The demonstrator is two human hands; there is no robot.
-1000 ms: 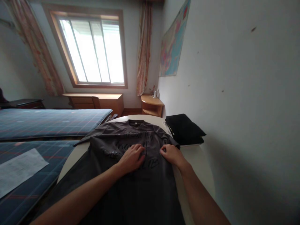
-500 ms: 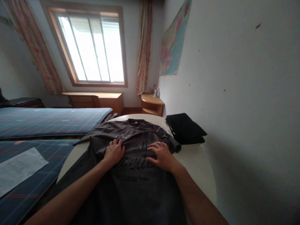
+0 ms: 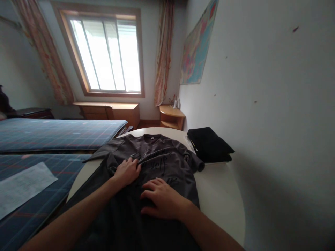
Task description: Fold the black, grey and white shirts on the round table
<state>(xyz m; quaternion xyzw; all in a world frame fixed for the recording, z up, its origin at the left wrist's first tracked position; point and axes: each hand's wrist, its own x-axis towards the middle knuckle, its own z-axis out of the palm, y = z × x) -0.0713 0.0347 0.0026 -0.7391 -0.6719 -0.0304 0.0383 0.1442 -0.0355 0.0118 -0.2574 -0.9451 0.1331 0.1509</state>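
Shirt (image 3: 157, 169) lies under right hand (image 3: 164, 199), open and empty, and left hand (image 3: 127, 172), grip unclear.

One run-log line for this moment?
left hand: on shirt | right hand: over shirt, contact unclear | shirt: spread on table, creased | black cloth: right of shirt

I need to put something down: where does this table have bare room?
The widest bare patch of the table lies right, between the dark shirt, black cloth and table edge. A narrow strip shows beside the left sleeve. The middle is crowded: shirt, left hand, right hand.
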